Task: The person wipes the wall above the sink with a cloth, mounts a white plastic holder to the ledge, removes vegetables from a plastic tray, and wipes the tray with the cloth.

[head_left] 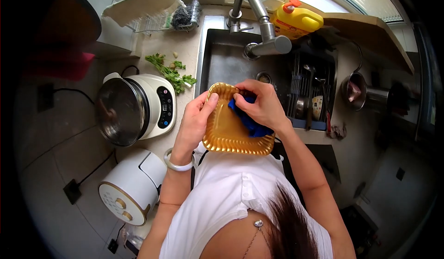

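A gold tray with a fluted rim [226, 132] is held up in front of the sink [222, 58]. My left hand [198, 118] grips its left edge, with the thumb on the inner face. In my right hand [262, 103] is a bunched dark blue cloth [256, 128], pinched against the tray's upper right part. The cloth hangs down over the tray's right side. My right fingertips are partly hidden by the hand and cloth.
Left of the sink lie green stalks [173, 74], with a cream electric pot [159, 104] and a white appliance [134, 180] nearer me. A steel faucet [266, 28] arches over the basin. Behind it stands a yellow bottle [298, 21]. A utensil rack [312, 88] is at the right.
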Demonstrator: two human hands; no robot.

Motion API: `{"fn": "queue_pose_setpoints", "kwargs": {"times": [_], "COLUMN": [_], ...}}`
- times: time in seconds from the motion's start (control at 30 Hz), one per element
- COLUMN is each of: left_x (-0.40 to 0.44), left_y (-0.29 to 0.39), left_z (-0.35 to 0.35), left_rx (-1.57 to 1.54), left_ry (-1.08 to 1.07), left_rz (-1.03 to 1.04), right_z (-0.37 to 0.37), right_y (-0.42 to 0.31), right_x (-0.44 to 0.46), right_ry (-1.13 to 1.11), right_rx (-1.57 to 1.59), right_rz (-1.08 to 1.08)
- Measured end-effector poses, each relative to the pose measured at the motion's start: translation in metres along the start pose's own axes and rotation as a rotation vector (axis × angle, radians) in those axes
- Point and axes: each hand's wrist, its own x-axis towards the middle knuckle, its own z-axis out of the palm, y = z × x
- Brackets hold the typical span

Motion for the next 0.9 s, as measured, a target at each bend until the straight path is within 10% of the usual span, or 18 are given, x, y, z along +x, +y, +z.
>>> {"fn": "queue_pose_setpoints", "kwargs": {"times": [0.9], "left_x": [0.016], "left_y": [0.020], "left_z": [-0.009], "left_rx": [-0.068], "left_ry": [0.005], "left_rz": [-0.052], "right_z": [-0.004], "right_y": [-0.006], "right_x": [0.020], "right_ry": [-0.122], "right_rx": [-0.094], "right_rz": [0.022]}}
